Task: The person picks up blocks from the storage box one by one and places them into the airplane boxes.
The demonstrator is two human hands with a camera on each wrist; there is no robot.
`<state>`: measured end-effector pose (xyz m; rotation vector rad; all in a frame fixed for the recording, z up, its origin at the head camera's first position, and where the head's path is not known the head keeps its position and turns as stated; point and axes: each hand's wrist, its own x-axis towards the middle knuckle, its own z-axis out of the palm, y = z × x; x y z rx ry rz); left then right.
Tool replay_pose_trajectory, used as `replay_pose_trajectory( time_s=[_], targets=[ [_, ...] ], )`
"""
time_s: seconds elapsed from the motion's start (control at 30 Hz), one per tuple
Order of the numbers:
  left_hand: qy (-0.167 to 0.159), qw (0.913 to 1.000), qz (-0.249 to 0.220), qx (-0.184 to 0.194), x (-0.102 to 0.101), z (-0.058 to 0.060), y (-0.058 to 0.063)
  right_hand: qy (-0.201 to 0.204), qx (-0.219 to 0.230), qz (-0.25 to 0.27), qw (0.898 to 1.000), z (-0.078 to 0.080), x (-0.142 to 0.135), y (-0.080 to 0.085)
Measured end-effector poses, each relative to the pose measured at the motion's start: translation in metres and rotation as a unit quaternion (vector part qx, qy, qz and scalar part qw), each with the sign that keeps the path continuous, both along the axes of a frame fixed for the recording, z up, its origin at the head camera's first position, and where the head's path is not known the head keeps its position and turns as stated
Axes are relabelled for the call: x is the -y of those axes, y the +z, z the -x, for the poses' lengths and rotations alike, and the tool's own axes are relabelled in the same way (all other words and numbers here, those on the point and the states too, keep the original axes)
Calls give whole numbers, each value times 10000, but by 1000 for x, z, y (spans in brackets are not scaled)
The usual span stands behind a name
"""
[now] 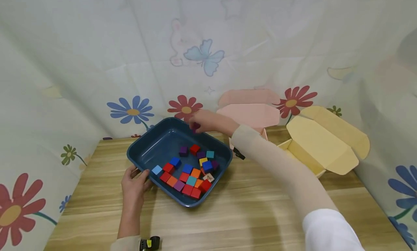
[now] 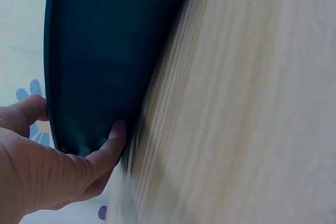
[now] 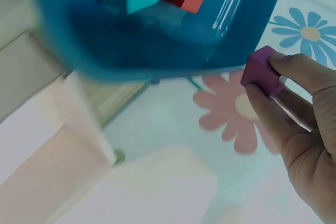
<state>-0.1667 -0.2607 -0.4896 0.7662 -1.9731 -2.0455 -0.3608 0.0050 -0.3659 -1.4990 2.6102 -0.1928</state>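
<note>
A dark blue tray (image 1: pixel 150 146) stands at an angle over the wooden table, with many coloured cubes (image 1: pixel 187 169) gathered towards its near and right sides. At its left corner, my left hand (image 1: pixel 133 184) grips the wall, with fingers spread between the rim and the underside in the left wrist view. My right hand (image 1: pixel 210 121) is above the far right rim. Between its thumb and fingers it pinches a purple cube (image 3: pixel 259 73), plainly seen in the right wrist view and mostly hidden by the fingers in the head view.
An open pink box (image 1: pixel 249 113) stands behind the right forearm, which partly covers it. Farther right is an open yellow box (image 1: pixel 320 144) with its lid folded back. A patterned cloth (image 1: pixel 156 63) hangs behind and beside the wooden table (image 1: pixel 228 222).
</note>
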Motion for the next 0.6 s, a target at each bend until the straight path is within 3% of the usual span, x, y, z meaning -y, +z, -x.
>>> replay_pose_trajectory(
  time_s=[0.13,0.27,0.6],
  targets=[
    [-19,10000,-16,-6,0,0,1,-185,-55,-35,9998,-7,-27,7],
    [-21,10000,0,-68,-1,1,1,-334,-397,-7,9987,-21,-61,14],
    [-80,9999,52,36,-1,-1,4,-131,-904,358,9952,-49,-147,10]
  ],
)
